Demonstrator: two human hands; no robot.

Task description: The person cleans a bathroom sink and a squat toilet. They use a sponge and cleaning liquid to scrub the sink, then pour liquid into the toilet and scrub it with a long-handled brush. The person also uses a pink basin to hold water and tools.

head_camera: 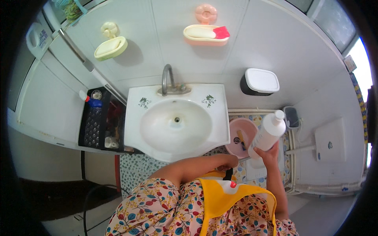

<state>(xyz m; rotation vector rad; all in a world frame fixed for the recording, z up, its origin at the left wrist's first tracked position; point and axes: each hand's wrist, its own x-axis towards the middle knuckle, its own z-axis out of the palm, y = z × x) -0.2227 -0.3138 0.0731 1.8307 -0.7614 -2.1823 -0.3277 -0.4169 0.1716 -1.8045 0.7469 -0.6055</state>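
Note:
My right hand (pixel 268 156) grips a large white plastic bottle (pixel 266 132) low on its body. The bottle tilts, with its white cap up and to the right, above the floor right of the washbasin. My left hand (pixel 229 162) is curled in front of the yellow apron, just off the basin's front right corner. A black strip-like object (pixel 228 174) sticks out below its fingers; the rest of it is hidden. Behind the bottle, a pink plastic basin (pixel 242 124) on the floor contains a brush-like tool (pixel 241 140) with a yellowish handle.
The white washbasin (pixel 133 118) with a curved metal faucet (pixel 166 76) stands ahead. A black rack (pixel 94 129) with a blue spray bottle (pixel 95 102) is at left. Soap dishes (pixel 110 53) (pixel 206 41) and a white-lidded bin (pixel 262 80) hang on the wall. A cistern (pixel 330 140) is at right.

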